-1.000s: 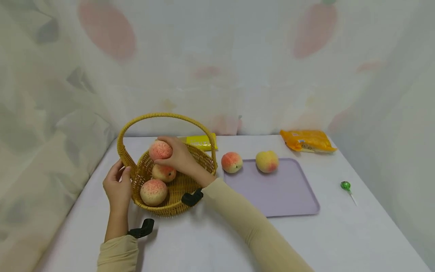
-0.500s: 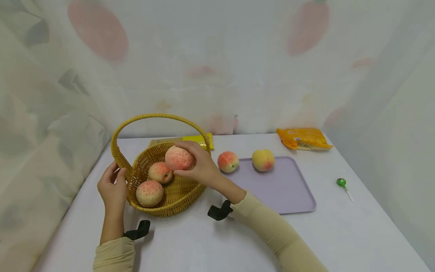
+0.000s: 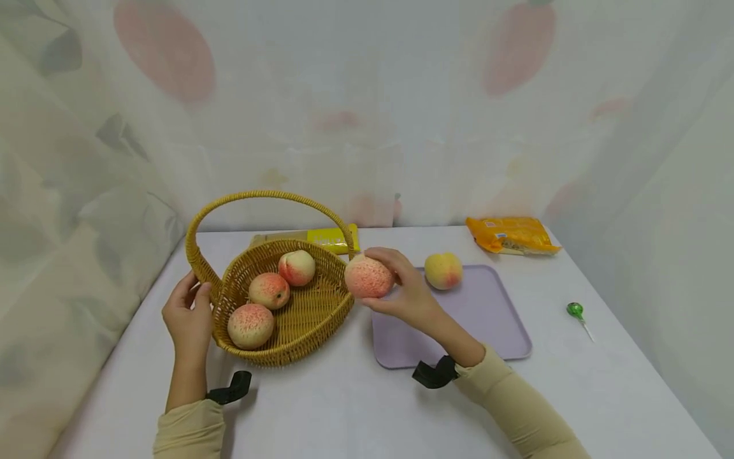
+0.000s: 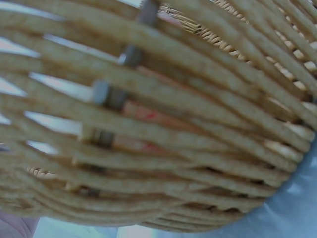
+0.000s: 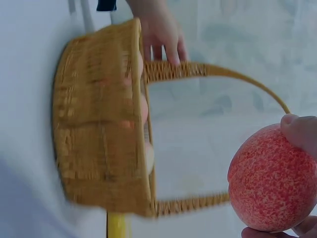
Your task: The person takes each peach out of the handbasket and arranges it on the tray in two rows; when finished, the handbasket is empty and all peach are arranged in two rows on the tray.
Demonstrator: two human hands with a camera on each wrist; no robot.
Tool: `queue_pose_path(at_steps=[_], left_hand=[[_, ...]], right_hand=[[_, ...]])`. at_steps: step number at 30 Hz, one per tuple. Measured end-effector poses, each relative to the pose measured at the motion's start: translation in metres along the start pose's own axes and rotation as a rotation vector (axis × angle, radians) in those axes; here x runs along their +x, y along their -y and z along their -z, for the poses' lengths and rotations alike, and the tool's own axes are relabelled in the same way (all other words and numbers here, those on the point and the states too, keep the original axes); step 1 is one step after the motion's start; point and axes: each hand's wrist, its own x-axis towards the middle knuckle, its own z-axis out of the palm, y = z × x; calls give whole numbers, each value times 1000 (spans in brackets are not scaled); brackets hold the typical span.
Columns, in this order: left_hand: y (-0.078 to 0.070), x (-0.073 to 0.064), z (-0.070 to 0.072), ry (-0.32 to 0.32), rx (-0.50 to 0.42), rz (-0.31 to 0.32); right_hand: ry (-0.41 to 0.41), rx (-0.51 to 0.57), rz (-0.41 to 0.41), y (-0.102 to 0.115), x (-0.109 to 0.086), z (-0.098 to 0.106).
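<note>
In the head view my right hand (image 3: 411, 294) grips a speckled pink peach (image 3: 367, 276) between thumb and fingers. It is raised just right of the wicker basket (image 3: 315, 322), overlapping the tray's left edge. Up close in the right wrist view, the same peach (image 5: 272, 178) has a thumb and fingertips at its sides. My left hand (image 3: 189, 317) holds the basket at the left foot of its arched handle (image 3: 197, 258). Three peaches lie along the basket's left and back: a speckled one (image 3: 250, 326), a red-orange one (image 3: 269, 291) and a pale one (image 3: 297, 268). Woven basket wall (image 4: 163, 124) fills the left wrist view.
A lilac tray (image 3: 487, 319) lies right of the basket, with a yellow peach (image 3: 443, 271) at its back edge. An orange packet (image 3: 512, 235) sits at the back right, a green lollipop (image 3: 575, 310) nearer. Behind the basket lies a yellow packet (image 3: 332, 238).
My right hand has lifted the speckled peach out of the basket and carried it right, uncovering the pale peach. The peach beside the tray is now hidden. The left hand stays at the handle.
</note>
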Motion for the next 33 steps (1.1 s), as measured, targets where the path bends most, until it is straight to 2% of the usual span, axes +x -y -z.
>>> queue_pose_path(at_steps=[4, 10, 13, 18, 27, 33], left_hand=[[0, 1, 0, 2, -6, 0], [0, -1, 0, 8, 20, 17], [0, -2, 0, 8, 25, 17], [-1, -1, 0, 0, 24, 21], [-1, -1, 0, 3, 2, 16], [0, 0, 0, 6, 15, 39]], right_hand=[[-76, -36, -50, -6, -14, 25], [-245, -132, -125, -25, -34, 65], [-314, -161, -159, -42, -43, 85], [-396, -214, -223, -83, -53, 116], [-476, -279, -407, -135, -61, 144], [-446, -317, -504, -165, -63, 153]])
